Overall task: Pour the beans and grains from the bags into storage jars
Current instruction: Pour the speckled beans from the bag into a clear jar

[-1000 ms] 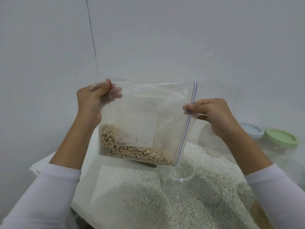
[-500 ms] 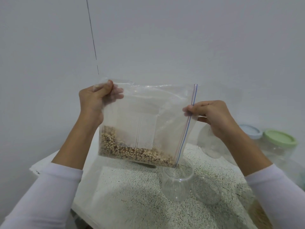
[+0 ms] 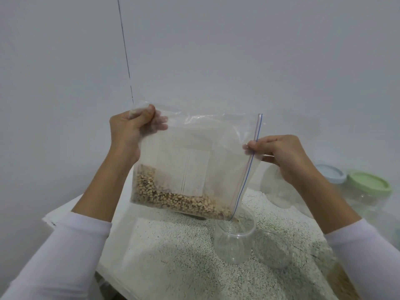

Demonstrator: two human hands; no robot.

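A clear zip bag (image 3: 194, 161) hangs sideways in the air, its zip edge pointing right and down. Pale black-eyed beans (image 3: 177, 200) lie along its lower side. My left hand (image 3: 132, 131) grips the bag's upper left corner. My right hand (image 3: 281, 154) pinches the zip edge halfway down. The bag's lowest corner sits over the mouth of an open clear jar (image 3: 233, 241) on the speckled table (image 3: 173, 256). A few beans appear to be falling into the jar's mouth.
A clear lid (image 3: 272, 249) lies just right of the open jar. Behind my right hand stands another clear jar (image 3: 275, 191). Jars with a blue lid (image 3: 330, 173) and a green lid (image 3: 369, 182) stand at the far right. A grey wall is close behind.
The bag has sunk a little, its lower corner now reaching the jar's mouth. Beans have slid right toward that corner. Both hands keep their hold.
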